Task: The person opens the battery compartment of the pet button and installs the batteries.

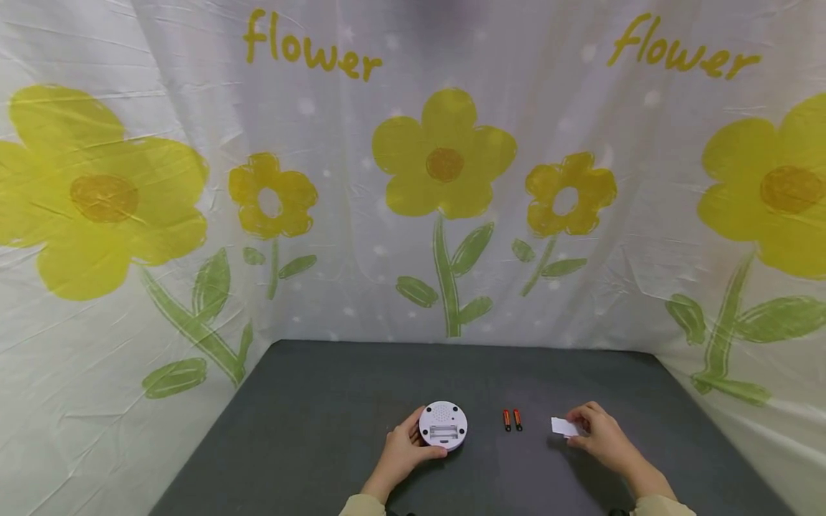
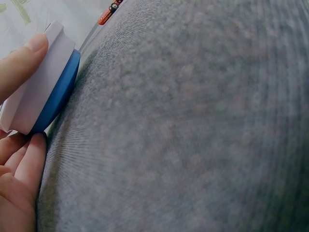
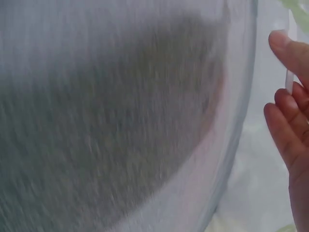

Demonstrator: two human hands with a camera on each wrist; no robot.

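My left hand (image 1: 401, 453) grips a round white battery-powered device (image 1: 443, 413) at its left edge, thumb at the front and fingers behind. Its back faces up, showing speaker holes, dark feet and an uncovered battery compartment (image 1: 444, 432) with no battery in it. In the left wrist view the device's blue lower part (image 2: 59, 92) is close to the table, with the fingers (image 2: 30, 164) under its edge. Over to the right, my right hand (image 1: 601, 434) pinches a small white battery cover (image 1: 563, 428) above the table. Only the cover's thin edge (image 3: 289, 81) shows in the right wrist view.
Two orange-and-black batteries, a left one (image 1: 507, 420) and a right one (image 1: 518, 420), lie side by side between the hands. The dark grey table (image 1: 335, 401) ends at a white curtain (image 1: 348, 287) printed with yellow flowers.
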